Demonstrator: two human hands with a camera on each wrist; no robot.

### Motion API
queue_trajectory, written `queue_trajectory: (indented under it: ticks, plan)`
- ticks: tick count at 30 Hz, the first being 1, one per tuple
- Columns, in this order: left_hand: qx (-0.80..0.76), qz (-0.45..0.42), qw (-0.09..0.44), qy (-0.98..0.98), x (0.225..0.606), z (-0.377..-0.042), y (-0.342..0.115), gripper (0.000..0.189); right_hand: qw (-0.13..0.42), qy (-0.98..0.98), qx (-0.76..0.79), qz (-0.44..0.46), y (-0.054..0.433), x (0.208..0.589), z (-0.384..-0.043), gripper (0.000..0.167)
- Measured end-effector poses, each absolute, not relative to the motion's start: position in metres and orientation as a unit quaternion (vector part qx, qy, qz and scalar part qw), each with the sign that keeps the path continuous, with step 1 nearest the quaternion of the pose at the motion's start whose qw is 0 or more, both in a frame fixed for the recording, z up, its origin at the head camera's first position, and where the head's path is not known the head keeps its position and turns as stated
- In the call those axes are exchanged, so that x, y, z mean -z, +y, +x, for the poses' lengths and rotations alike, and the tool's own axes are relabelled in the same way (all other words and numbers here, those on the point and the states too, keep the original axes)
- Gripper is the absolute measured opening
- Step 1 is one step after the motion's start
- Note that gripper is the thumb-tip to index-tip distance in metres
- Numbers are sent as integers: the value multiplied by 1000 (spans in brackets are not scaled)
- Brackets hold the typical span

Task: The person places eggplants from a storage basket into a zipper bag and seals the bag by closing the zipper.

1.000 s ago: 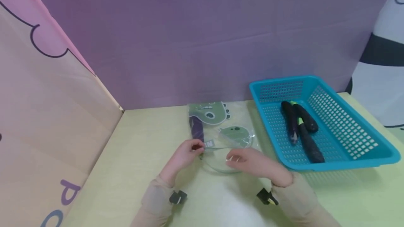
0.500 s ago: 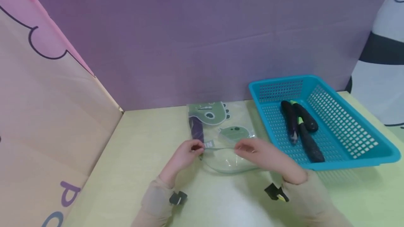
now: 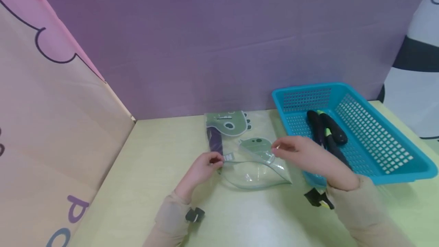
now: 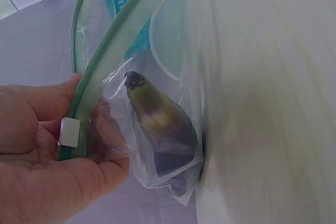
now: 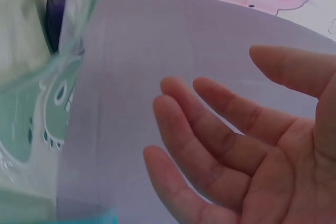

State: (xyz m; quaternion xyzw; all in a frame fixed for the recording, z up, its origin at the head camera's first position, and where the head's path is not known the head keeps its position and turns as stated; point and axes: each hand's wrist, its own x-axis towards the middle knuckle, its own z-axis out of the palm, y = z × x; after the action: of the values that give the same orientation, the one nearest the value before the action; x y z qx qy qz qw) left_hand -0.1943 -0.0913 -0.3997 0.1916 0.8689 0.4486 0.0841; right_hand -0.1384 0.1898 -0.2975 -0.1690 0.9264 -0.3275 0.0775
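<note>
Slider (image 4: 70, 132) shows clearly only from the left wrist, between the fingers of the left hand (image 3: 203, 169) pinching the bag (image 3: 248, 149); the eggplant (image 4: 164, 129) lies inside, beyond them. The right hand (image 3: 312, 159), unclear from above, shows parted, unoccupied fingers in its wrist view.

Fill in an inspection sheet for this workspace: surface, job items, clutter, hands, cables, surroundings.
Surface: pale yellow-green table, reflecting light near the front.
Job items: clear zip slider bag with green dinosaur prints, lying flat with its mouth parted, one eggplant inside; turquoise perforated basket on the right, with three more eggplants.
Clutter: nothing seen.
Hands: left hand pinches the bag's mouth by the white slider; right hand holds nothing, fingers spread.
Cables: nothing seen.
Surroundings: purple backdrop behind, cartoon-printed panel on the left.
</note>
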Motion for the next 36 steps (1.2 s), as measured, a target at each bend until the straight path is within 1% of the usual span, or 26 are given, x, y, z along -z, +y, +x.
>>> queue_trajectory:
  ticks: [11,14,19,21,26,33,36]
  plan:
    - [-451,194,89,867,401,-195,-92,9,69,943,297,-138,226,275,-159,38]
    - [-449,197,86,867,401,-195,-91,9,87,934,322,-126,235,273,-166,40]
    - [-456,193,87,864,401,-195,-91,8,139,894,416,-92,249,278,-180,45]
    - [-458,193,89,863,402,-195,-92,8,151,880,444,-82,254,282,-186,47]
    - [-456,194,90,864,402,-195,-92,8,155,870,465,-59,269,289,-200,52]
    - [-452,194,91,866,400,-194,-92,8,172,876,450,-22,287,306,-219,64]
    - [-451,194,90,866,400,-194,-92,8,175,878,446,0,293,315,-225,67]
